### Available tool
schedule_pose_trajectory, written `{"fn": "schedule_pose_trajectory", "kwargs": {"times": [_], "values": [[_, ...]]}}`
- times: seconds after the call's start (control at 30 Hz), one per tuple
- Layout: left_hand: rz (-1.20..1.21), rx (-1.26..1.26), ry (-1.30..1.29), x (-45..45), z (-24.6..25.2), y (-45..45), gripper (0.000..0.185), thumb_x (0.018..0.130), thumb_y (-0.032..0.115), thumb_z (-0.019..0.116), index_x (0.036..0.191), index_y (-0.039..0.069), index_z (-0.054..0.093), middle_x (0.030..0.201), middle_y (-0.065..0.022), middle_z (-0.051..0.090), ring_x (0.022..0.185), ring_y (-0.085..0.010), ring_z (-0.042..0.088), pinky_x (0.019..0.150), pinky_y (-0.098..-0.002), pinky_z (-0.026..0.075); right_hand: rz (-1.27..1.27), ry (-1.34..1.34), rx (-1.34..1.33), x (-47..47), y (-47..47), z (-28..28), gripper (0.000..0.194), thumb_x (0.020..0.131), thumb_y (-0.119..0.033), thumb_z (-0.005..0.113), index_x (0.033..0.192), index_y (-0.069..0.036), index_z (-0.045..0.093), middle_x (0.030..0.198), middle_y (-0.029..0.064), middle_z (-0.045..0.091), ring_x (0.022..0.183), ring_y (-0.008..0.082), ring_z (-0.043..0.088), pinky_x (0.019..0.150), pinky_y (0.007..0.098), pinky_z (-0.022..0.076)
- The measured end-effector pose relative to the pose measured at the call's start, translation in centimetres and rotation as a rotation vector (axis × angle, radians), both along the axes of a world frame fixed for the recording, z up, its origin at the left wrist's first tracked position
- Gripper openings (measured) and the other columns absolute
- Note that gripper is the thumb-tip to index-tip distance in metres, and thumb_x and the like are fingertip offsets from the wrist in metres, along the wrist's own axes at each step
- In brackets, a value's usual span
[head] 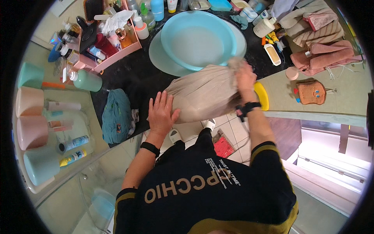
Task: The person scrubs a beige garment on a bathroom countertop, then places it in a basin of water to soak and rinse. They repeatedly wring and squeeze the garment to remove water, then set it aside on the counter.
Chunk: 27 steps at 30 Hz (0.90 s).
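A wet-looking beige cloth [201, 90] is stretched along the front of the black countertop, its lower part hanging at the edge. My right hand [244, 77] grips its bunched upper right end. Against the cloth's left edge lies my left hand [160, 112], palm down with the fingers spread. Just beyond the cloth, a light blue plastic basin [198, 41] of cloudy water rests over the pale oval sink [159, 60]. A folded teal garment [117, 117] sits on the counter to the left of my left hand.
On the left are a pink organizer box [117, 58] of cosmetics, a green pump bottle [87, 80] and wall-mounted cups [33, 130]. Towels [330, 55] hang at right, near a toast-shaped sponge [311, 93]. A yellow plastic edge [261, 96] shows beside my right wrist.
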<state>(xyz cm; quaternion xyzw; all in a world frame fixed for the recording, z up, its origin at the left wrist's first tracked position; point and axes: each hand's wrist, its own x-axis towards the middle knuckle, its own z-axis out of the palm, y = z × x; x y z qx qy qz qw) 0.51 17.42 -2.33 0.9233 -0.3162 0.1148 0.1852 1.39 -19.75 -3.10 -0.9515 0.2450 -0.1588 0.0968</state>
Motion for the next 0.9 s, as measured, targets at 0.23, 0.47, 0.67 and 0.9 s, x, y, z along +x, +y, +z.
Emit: {"fn": "schedule_pose_trajectory", "kwargs": {"times": [0.23, 0.47, 0.67, 0.9], "values": [[-0.047, 0.060, -0.002, 0.1, 0.8, 0.0, 0.064, 0.084, 0.045, 0.067, 0.130, 0.002, 0.056, 0.143, -0.0206, 0.049, 0.137, -0.0357, 0.041, 0.112, -0.0552, 0.028, 0.615, -0.140, -0.284, 1.7, 11.4, -3.3, 0.052, 0.087, -0.019, 0.055, 0.138, -0.008, 0.050, 0.138, 0.0165, 0.050, 0.131, 0.0334, 0.044, 0.110, 0.0544, 0.0299], [-0.062, 0.044, 0.053, 0.1, 0.4, -0.1, 0.075, 0.083, 0.050, 0.067, 0.137, 0.000, 0.051, 0.147, -0.0212, 0.045, 0.139, -0.0375, 0.038, 0.114, -0.0545, 0.025, -0.117, -0.009, -0.262, -1.5, -3.8, 0.3, 0.035, 0.088, -0.024, 0.058, 0.122, -0.018, 0.064, 0.128, 0.0097, 0.056, 0.115, 0.0284, 0.052, 0.092, 0.0569, 0.0421], [-0.077, 0.064, 0.064, -0.1, 0.8, -0.1, 0.085, 0.078, 0.056, 0.070, 0.137, -0.002, 0.050, 0.147, -0.0226, 0.044, 0.139, -0.0381, 0.037, 0.114, -0.0553, 0.025, 0.263, -0.167, -0.335, -0.3, 5.5, -0.4, 0.036, 0.092, -0.032, 0.054, 0.121, -0.012, 0.060, 0.123, 0.0118, 0.059, 0.110, 0.0291, 0.057, 0.098, 0.0494, 0.0393], [-0.085, 0.111, 0.074, -0.1, 1.4, -0.9, 0.095, 0.072, 0.062, 0.072, 0.135, -0.004, 0.049, 0.148, -0.0254, 0.041, 0.140, -0.0393, 0.035, 0.113, -0.0570, 0.024, 0.400, -0.076, -0.144, -2.4, 5.6, -4.8, 0.043, 0.078, -0.022, 0.065, 0.121, -0.020, 0.064, 0.142, 0.0032, 0.049, 0.136, 0.0263, 0.039, 0.108, 0.0588, 0.0251]]}}
